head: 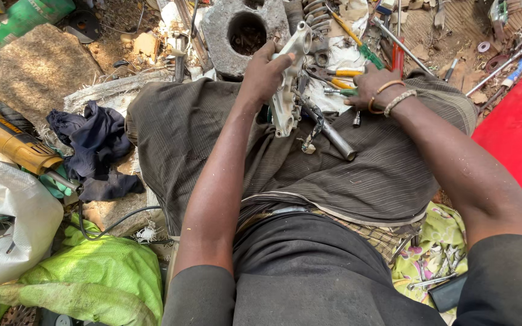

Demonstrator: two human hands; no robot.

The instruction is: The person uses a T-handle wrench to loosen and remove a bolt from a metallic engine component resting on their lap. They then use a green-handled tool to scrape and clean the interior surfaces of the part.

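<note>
Left hand [265, 71] is wrapped round the upper part of a pale cast-metal housing [286, 96], fingers closed on it, thumb over the top edge. Housing stands roughly upright above the lap, w/ its lower end near a steel rod [333, 137] that lies slanted across the trousers [370, 175].

Right hand [374, 88] is just right of the housing, apart from it, down among hand tools on the ground: pliers w/ yellow grips [341, 73] at its fingertips. Fingers are hidden from here, so can't tell how far open it is or whether it grips anything. Wrist carries bangles [394, 96].

Behind housing: grey concrete block w/ round hole [243, 33]. Far left, a yellow angle grinder [7, 139] beside a dark rag [95, 151].
</note>
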